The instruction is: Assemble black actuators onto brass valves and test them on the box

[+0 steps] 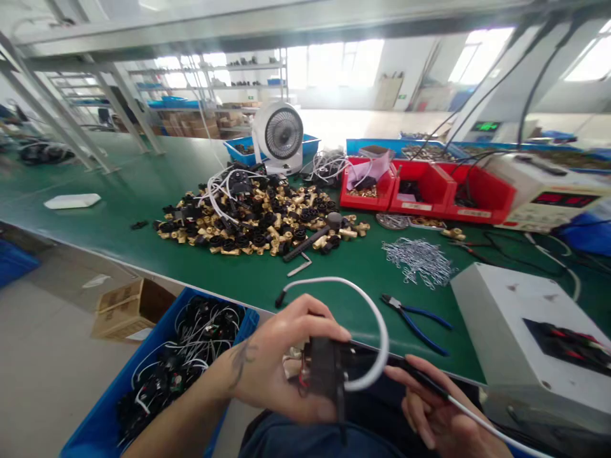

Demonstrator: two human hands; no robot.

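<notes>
My left hand (279, 359) grips a small black part (324, 372) with red wires showing at its side, held low over my lap. A white cable (370, 305) loops up from the part and ends in a black tip near the table's front edge. My right hand (436, 413) pinches a black sleeve (424, 381) on a white cable that runs off to the lower right. The two hands sit close together, just in front of the green table (143, 191).
A heap of brass and black fittings (252, 219) lies mid-table, with a small white fan (281, 137) behind. Red bins (429, 187), metal clips (417, 257), blue pliers (415, 318), a white box (515, 318) and a meter sit right. A blue crate (119, 407) of wired parts stands lower left.
</notes>
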